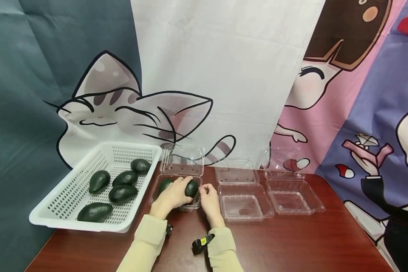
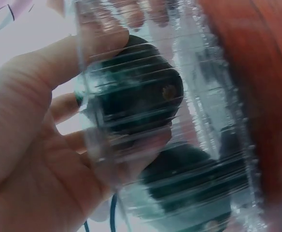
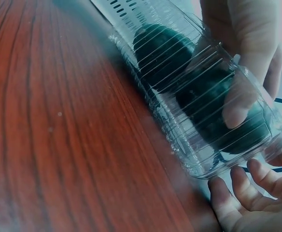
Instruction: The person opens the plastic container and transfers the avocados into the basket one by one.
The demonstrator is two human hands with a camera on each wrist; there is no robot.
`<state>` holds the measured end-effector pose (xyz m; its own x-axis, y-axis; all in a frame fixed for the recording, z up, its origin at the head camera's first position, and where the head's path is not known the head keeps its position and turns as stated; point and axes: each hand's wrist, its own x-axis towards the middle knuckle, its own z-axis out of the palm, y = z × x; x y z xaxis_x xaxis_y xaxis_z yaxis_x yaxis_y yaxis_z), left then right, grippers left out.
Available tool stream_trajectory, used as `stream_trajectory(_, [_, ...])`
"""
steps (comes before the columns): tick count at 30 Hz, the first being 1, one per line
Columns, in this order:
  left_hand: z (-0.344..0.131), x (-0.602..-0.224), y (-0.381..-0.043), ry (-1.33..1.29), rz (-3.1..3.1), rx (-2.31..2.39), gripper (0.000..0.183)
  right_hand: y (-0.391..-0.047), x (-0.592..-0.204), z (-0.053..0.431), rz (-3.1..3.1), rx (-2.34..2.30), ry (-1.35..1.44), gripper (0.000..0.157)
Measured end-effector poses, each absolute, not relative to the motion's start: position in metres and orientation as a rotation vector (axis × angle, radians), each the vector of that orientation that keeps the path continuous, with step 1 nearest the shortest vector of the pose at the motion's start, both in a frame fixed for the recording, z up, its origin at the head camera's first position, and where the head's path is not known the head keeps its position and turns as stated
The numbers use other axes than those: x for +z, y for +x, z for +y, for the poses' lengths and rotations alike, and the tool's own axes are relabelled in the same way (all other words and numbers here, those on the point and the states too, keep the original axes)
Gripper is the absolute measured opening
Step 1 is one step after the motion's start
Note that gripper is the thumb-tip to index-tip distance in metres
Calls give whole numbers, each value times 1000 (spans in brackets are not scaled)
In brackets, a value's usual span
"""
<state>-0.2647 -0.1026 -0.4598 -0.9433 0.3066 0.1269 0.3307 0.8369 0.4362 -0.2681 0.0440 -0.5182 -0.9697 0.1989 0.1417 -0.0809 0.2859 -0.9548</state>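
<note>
My left hand (image 1: 175,193) reaches into the leftmost clear plastic clamshell box (image 1: 155,193) and grips a dark green avocado (image 1: 191,188) at its right side. The left wrist view has the thumb and fingers round this avocado (image 2: 146,92), seen through the ribbed wall. A second avocado (image 1: 164,184) lies in the box's left half, partly behind the hand. My right hand (image 1: 209,200) is at the box's right edge; in the right wrist view its fingertips (image 3: 220,191) touch the corner of the box, with the fingers loosely bent. The box's lid (image 1: 183,160) stands open behind.
A white perforated basket (image 1: 78,226) with several avocados (image 1: 96,212) stands at the left. Two more clear boxes, the middle one (image 1: 246,217) and the right one (image 1: 295,211), stand open to the right on the reddish-brown table (image 1: 275,245). A printed cloth (image 1: 224,75) hangs behind.
</note>
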Motion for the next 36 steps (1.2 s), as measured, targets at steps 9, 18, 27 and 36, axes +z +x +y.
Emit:
stream_trajectory(9, [-104, -442, -256, -574, -2875, -668, 69, -269, -519, 42, -2306, 1775, -98, 8])
stream_trajectory(18, [-111, -420, -250, -664, -2789, -647, 70, -269, -518, 41, -2281, 1758, -93, 7])
stream_trajectory(27, [-147, -374, -247, -722, -2803, -562, 77, -269, -520, 44, -2291, 1752, -102, 7])
stream_trajectory(36, [-209, -354, -254, -713, -2818, -507, 74, -268, -520, 44, -2280, 1787, -88, 8])
